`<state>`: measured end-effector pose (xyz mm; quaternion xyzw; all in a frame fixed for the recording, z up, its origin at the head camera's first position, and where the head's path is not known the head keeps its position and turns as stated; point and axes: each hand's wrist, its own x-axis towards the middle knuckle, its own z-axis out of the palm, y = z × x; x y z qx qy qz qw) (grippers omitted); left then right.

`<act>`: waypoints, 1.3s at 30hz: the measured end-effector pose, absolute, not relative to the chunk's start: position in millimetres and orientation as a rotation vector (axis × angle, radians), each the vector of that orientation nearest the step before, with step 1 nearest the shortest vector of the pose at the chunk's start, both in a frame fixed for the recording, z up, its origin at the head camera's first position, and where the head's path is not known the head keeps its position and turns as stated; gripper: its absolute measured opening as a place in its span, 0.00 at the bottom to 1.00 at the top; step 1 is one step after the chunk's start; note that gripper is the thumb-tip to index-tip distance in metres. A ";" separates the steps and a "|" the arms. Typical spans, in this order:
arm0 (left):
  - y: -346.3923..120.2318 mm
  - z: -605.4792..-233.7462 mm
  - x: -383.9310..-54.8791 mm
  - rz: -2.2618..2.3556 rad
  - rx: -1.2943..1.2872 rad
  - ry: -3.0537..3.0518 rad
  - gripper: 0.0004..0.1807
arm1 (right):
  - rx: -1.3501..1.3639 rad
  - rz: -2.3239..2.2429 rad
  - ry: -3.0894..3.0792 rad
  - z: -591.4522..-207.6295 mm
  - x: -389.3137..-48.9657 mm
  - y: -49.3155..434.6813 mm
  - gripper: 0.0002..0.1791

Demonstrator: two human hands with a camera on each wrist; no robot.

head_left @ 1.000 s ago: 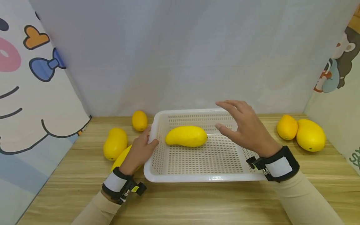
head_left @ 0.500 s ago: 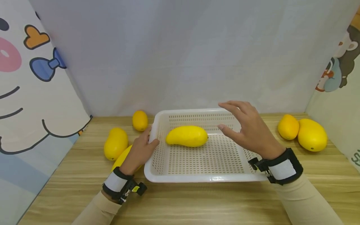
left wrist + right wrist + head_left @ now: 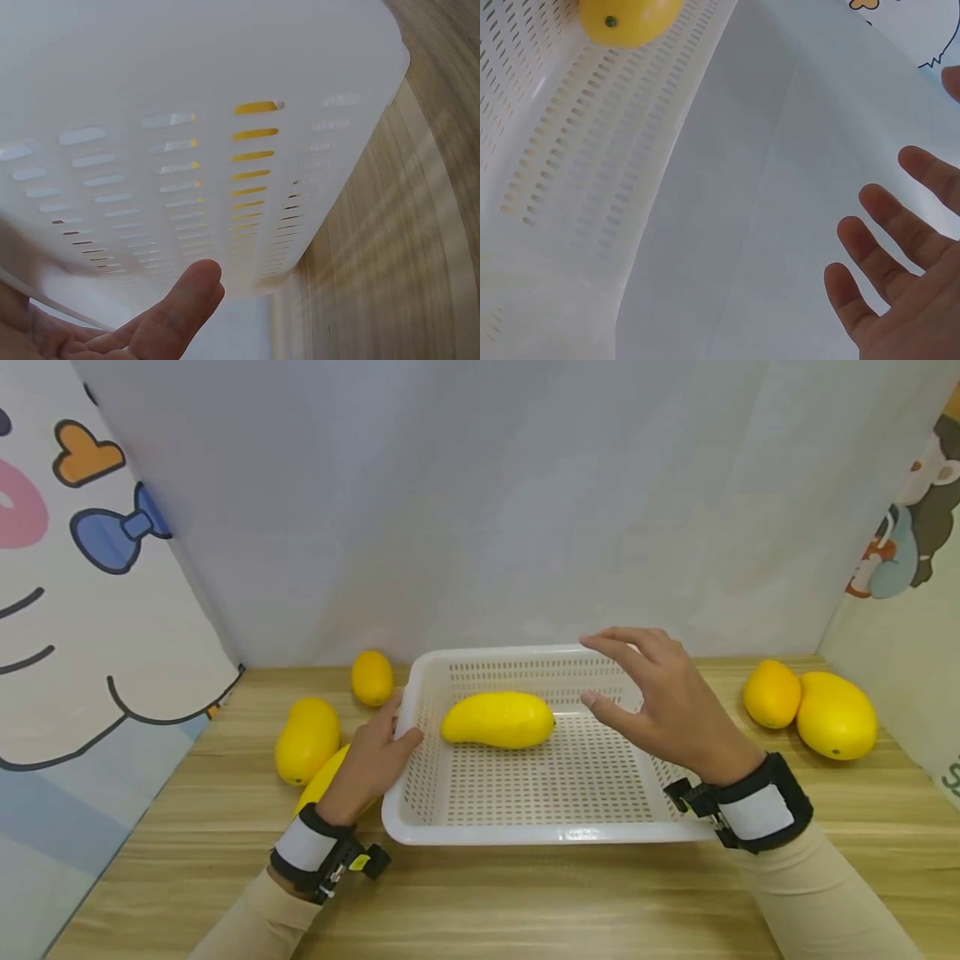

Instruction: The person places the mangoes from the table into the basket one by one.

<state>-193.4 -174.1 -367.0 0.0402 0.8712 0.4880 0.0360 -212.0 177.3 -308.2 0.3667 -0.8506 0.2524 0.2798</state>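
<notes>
A white slotted plastic basket (image 3: 525, 835) stands on the wooden table. Inside it, toward the left, lies one long yellow mango (image 3: 498, 720). My left hand (image 3: 372, 760) holds the basket's left rim, thumb over the top edge; the left wrist view has its fingers (image 3: 176, 311) extended along the outer wall under the rim. Over the basket's right end hovers my right hand (image 3: 660, 706), its fingers spread and the thumb apart, with nothing in it. In the right wrist view those fingers (image 3: 900, 225) show clear of the basket wall.
Left of the basket lie a yellow mango (image 3: 307, 742), another (image 3: 324, 781) partly hidden by my left arm, and a small orange-yellow fruit (image 3: 372, 678) farther back. At right, a similar small fruit (image 3: 772, 694) touches a larger yellow one (image 3: 836, 716). A pale curtain (image 3: 525, 510) closes the back.
My right hand has shifted slightly right over the basket, its fingers still spread. The left hand keeps its hold on the rim, and the head view tilts a little. The fruit stays put.
</notes>
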 end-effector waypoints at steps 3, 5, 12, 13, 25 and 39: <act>-173.8 -365.9 -193.1 1.497 0.124 2.679 0.35 | 0.988 0.675 -2.281 -306.1 -211.2 177.7 0.32; -173.6 -365.8 -193.2 1.506 0.126 2.670 0.35 | 0.989 0.682 -2.278 -304.9 -210.3 178.4 0.32; -172.9 -368.5 -194.1 1.512 0.132 2.662 0.34 | 0.983 0.690 -2.274 -302.5 -207.2 180.7 0.33; -172.8 -368.8 -194.1 1.510 0.130 2.663 0.34 | 0.982 0.690 -2.279 -301.5 -206.3 180.8 0.33; -172.8 -368.2 -194.2 1.502 0.136 2.675 0.34 | 0.900 0.706 -2.223 -269.9 -186.1 203.3 0.33; -174.7 -367.2 -193.4 1.501 0.116 2.671 0.34 | 0.822 0.677 -2.168 -258.8 -187.5 232.1 0.42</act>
